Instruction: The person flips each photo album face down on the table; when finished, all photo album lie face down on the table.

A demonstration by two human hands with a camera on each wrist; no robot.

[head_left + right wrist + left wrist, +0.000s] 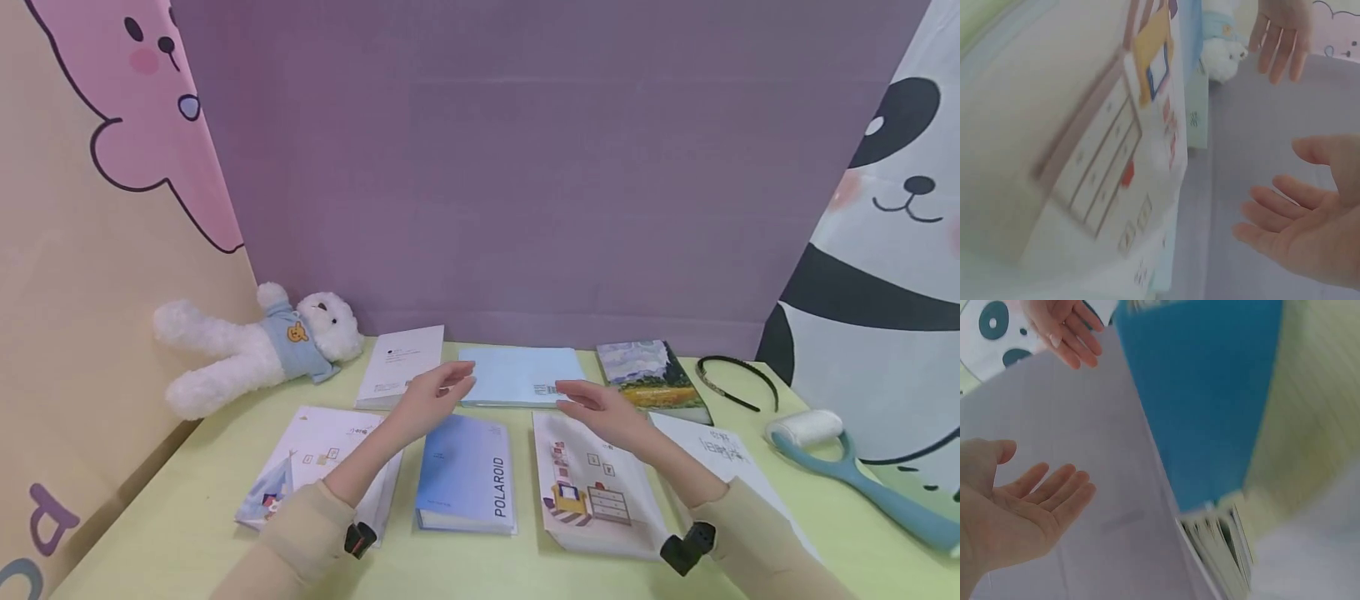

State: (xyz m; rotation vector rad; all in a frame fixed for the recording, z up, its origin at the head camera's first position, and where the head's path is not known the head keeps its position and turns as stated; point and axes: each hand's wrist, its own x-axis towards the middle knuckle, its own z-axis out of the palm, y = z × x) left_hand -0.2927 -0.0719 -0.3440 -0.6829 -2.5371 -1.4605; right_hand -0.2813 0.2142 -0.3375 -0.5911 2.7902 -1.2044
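Observation:
My left hand (433, 398) hovers over the books with nothing in it, its fingers relaxed and pointing inward. Facing it, my right hand (609, 410) is also empty, fingers loosely extended. Below and between them lies a blue book marked POLAROID (465, 475). A pale blue book (517, 375) lies behind it, near both sets of fingertips. To the left is a white illustrated book (330, 442) with a tent drawing; on the right lies another white one (600, 492) showing a dresser. Both wrist views show the palms with spread fingers.
A white plush bear (277, 350) in a blue shirt lies at the back left. At the back stand a white book (401, 362) and a landscape-covered book (652, 375). Rightward are a black headband (738, 383), a lint roller (847, 467) and a white booklet (727, 467).

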